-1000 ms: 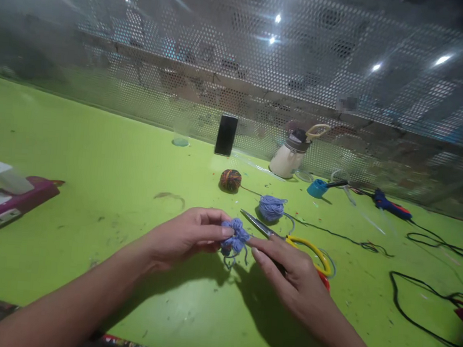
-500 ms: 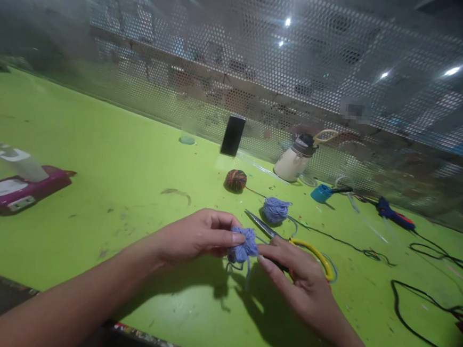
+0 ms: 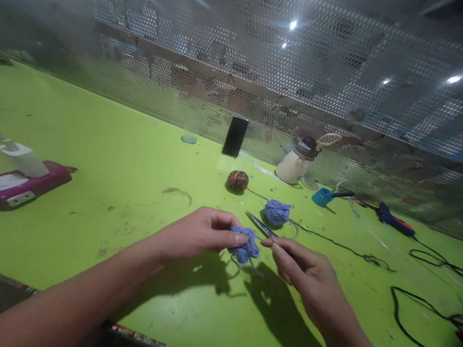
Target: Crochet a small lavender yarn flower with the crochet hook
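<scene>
A small blue-violet crocheted flower (image 3: 248, 249) is pinched between the thumb and fingers of my left hand (image 3: 214, 233), with loose yarn tails hanging below. Just right of it is my right hand (image 3: 304, 262), thumb and index finger pressed together by the flower's edge. Whatever lies in that pinch is too small to make out; a thin strand runs near the fingertips. Beyond the hands, scissors (image 3: 260, 224) lie with blades pointing away to the left, their handles hidden by my right hand. A blue-violet yarn ball (image 3: 277, 213) rests beside the blades.
Behind are a dark multicoloured yarn ball (image 3: 238, 181), a propped phone (image 3: 235, 136), a clear cup (image 3: 190, 130) and a bottle (image 3: 296, 162). Rightward lie a blue container (image 3: 322, 197), a glue gun (image 3: 394, 219) and black cords (image 3: 396, 315). A purple power strip (image 3: 26, 184) sits left.
My right hand has drawn slightly right, away from the flower, and now covers the scissors' yellow handles. The flower has turned slightly in my left hand. The view has shifted a little.
</scene>
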The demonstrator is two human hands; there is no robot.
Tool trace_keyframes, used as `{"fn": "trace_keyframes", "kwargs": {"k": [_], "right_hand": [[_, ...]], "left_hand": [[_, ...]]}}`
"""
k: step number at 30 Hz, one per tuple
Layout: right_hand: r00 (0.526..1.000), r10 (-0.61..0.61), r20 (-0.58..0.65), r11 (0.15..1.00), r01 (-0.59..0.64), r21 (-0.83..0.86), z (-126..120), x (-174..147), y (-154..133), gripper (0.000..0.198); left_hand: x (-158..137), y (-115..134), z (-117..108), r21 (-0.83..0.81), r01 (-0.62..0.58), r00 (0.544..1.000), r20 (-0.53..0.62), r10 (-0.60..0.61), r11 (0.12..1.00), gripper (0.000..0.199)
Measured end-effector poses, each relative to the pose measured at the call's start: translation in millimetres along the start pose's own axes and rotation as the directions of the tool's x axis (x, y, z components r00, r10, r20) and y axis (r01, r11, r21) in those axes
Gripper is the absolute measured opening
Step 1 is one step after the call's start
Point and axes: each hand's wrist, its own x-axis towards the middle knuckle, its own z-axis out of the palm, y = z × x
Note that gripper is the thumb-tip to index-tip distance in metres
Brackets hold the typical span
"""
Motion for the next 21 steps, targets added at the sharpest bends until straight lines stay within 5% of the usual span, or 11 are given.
{"fn": "trace_keyframes", "kwargs": {"k": [2, 6, 9, 21], "right_hand": [[0.988, 0.135, 0.077, 0.963, -0.149, 0.224, 5.6, -2.6, -6.1, 0.029], [0.968, 0.172, 0.183, 0.918, -0.225, 0.326, 19.0, -7.3, -17.0, 0.025], [0.966, 0.208, 0.153, 0.858, -0.255, 0.446, 23.4, -7.2, -15.6, 0.026], [0.947, 0.266, 0.178, 0.754, -0.319, 0.574, 28.1, -7.2, -13.9, 0.027]], "left_hand": [[1.8, -1.3, 1.8, 0.005, 0.01, 1.0, -0.004, -0.01, 1.0, 0.023], [3.7, -4.5, 7.8, -0.058, 0.031, 0.998, 0.05, -0.028, 0.998, 0.023], [3.3, -7.1, 11.0, -0.161, 0.068, 0.997, 0.039, -0.063, 0.985, 0.034], [3.9, -12.6, 18.8, -0.19, 0.074, 0.997, -0.001, -0.076, 0.979, 0.019]]}}
